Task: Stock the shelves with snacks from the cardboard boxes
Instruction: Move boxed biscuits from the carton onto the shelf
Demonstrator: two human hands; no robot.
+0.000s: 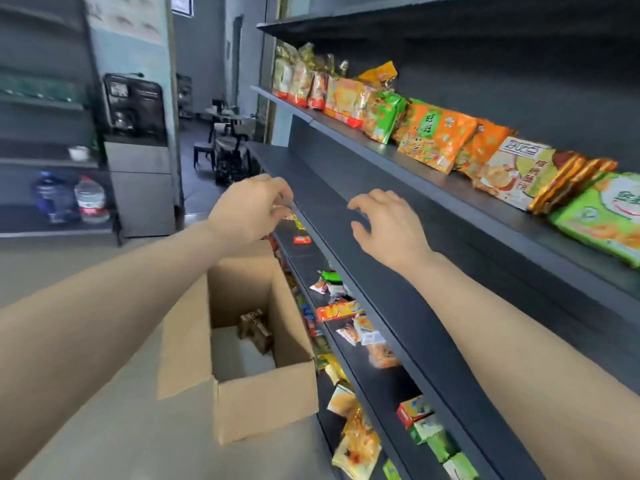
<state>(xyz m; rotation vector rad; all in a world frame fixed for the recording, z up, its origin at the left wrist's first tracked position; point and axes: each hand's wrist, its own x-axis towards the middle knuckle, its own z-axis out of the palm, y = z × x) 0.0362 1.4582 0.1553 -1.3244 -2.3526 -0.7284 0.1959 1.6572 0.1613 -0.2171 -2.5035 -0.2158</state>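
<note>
An open cardboard box [263,386] stands on the floor against the dark shelving, with a few brownish packets [254,330] at its bottom. My left hand [251,211] reaches to the front edge of the middle shelf [346,216] and pinches a small pale snack packet [284,211] there. My right hand [384,226] hovers over that same shelf, fingers spread and loosely bent, holding nothing. The shelf under both hands is bare. The lower shelf [381,382] holds scattered small snacks. The upper shelf [467,188] carries a row of orange and green snack bags [433,136].
A black machine on a grey cabinet [136,140] stands to the left, with water jugs [88,199] beside it. Chairs and a table [225,133] sit in the far room. Bare floor lies left of the box.
</note>
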